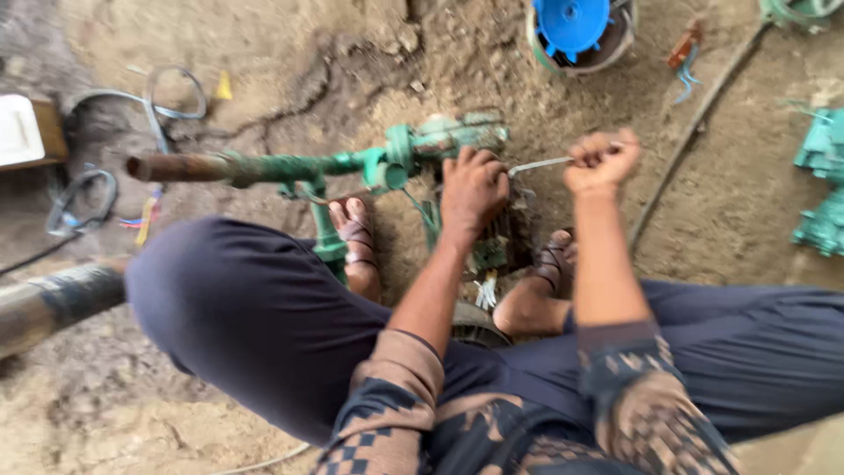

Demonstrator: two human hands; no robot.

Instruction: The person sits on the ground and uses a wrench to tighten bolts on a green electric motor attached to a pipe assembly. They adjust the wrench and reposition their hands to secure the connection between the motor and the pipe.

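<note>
A thin metal tool [538,164] is gripped in the closed right hand [601,162], its tip reaching under the left hand [473,190], which is pressed palm-down on the green pump [413,158]. Steady downward pressure is best kept there.

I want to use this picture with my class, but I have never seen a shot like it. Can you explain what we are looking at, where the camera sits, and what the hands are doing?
The camera is worn on a person's head and looks down, so you see their own arms, knees and sandalled feet. They crouch on bare dirt ground over a green pump with a rusty pipe sticking out to one side. The left hand rests on top of the pump body. The right hand grips a thin metal tool that points toward the pump; the blur hides what kind it is. Around them lie a blue fan part in a bucket, more green castings and loose wires.
</note>
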